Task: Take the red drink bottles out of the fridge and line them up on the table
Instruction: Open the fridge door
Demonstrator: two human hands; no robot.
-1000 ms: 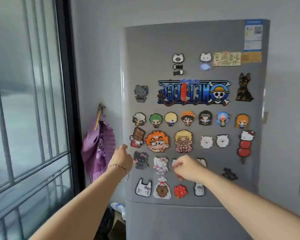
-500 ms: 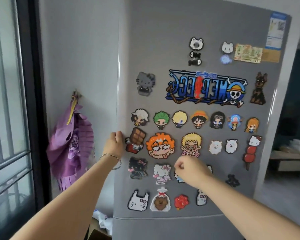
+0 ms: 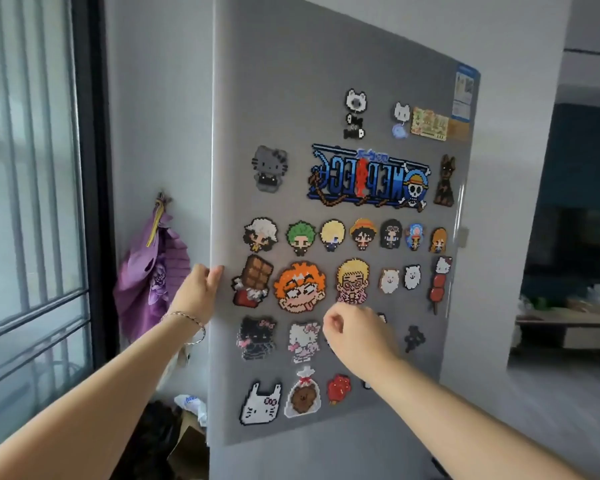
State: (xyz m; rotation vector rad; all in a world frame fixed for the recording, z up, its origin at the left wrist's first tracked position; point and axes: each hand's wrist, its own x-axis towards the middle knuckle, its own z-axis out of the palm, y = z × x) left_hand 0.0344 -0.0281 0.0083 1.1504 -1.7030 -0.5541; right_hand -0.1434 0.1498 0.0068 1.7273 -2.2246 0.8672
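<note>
A tall grey fridge stands ahead, and its upper door (image 3: 291,98), covered in bead-art magnets, is swung partly toward me. My left hand (image 3: 198,292), with a bracelet on the wrist, grips the door's left edge at about mid-height. My right hand (image 3: 357,334) hovers in a loose fist in front of the door's lower half, holding nothing. The fridge's inside and any red drink bottles are hidden behind the door. The lower fridge door (image 3: 309,459) is closed.
A barred window (image 3: 28,202) with a dark frame is on the left. A purple cloth (image 3: 153,271) hangs on the wall beside the fridge. Bags and a cardboard box (image 3: 184,441) lie on the floor below. A low table (image 3: 568,327) stands in the room at right.
My left hand reached the door's left edge, closed on it, and the upper door has swung outward toward me. My right hand stayed in front of the door.
</note>
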